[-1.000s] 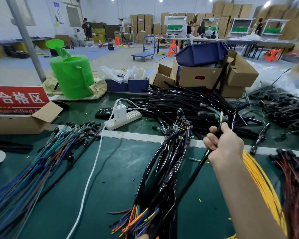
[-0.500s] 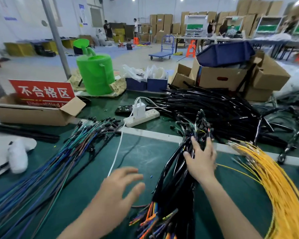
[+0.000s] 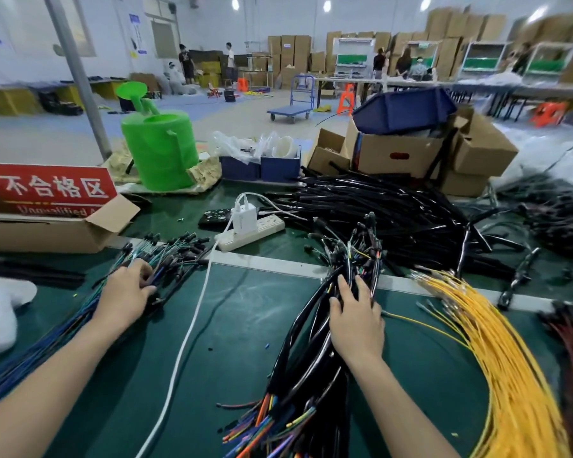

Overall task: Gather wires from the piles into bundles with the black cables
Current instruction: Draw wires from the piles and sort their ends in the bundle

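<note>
On the green mat (image 3: 245, 325), the left hand (image 3: 126, 292) seems to pinch thin blue-green wires (image 3: 166, 259) lying along its forearm; the right hand (image 3: 356, 320) lies flat on the black cable bundle (image 3: 311, 368).

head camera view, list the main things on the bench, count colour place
cable bundle: one, black with coloured ends, centre front
loose cables: one pile, black, behind the bundle
thin wires: one pile, blue and green, left
yellow wires: one pile, yellow, right
power strip: one, white, middle
watering can: one, green, back left
sign: one, red, far left
bins: two, blue, back centre
left hand: fingers curled in the thin wires
right hand: flat on the cable bundle
</note>
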